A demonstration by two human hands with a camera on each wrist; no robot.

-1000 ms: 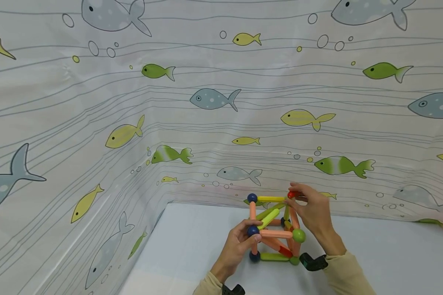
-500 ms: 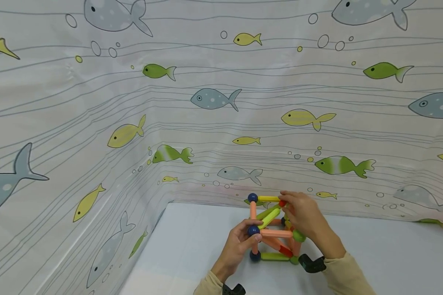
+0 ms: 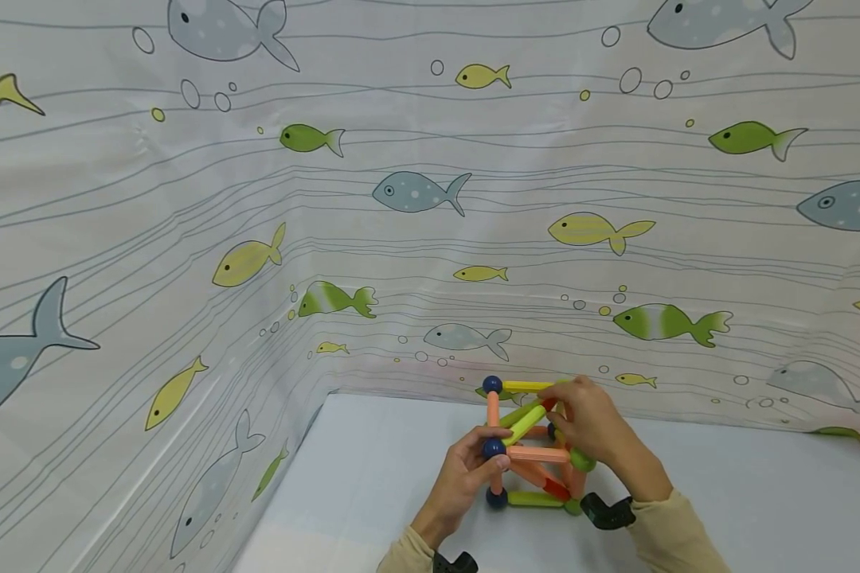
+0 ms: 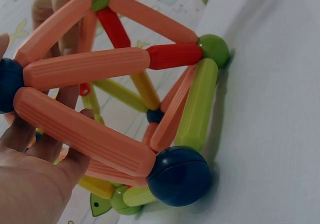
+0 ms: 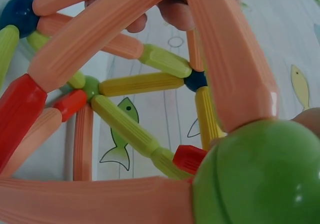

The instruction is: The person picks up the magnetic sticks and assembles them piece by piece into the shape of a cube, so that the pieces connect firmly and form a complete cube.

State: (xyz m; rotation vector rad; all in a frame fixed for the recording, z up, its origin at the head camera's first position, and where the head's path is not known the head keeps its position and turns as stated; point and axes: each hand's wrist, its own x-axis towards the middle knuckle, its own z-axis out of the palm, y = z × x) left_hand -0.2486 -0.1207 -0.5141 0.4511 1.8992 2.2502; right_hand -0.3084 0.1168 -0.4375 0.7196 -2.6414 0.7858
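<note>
A frame of magnetic building rods and balls stands on the table, with salmon rods (image 3: 537, 454), lime rods (image 3: 525, 425) and a yellow rod (image 3: 526, 386). My left hand (image 3: 450, 483) pinches a dark blue ball (image 3: 494, 448) at its near left corner. Over the frame's upper right, my right hand (image 3: 598, 422) pinches a small red piece (image 3: 548, 404) at the upper end of a lime rod. The right wrist view shows that red piece (image 5: 189, 158) beside the lime rod; whether they are joined I cannot tell. A green ball (image 3: 582, 459) sits below my right hand.
The white table (image 3: 358, 469) lies under the frame. Behind and to the left hangs a pale fish-patterned sheet (image 3: 401, 255). Dark wrist devices (image 3: 607, 511) are on both wrists. Another blue ball (image 4: 180, 176) forms a lower corner near the tabletop.
My right hand has moved left and slightly down with the red piece, from the top right corner to the lime rod's end. My left hand and the frame have stayed nearly still.
</note>
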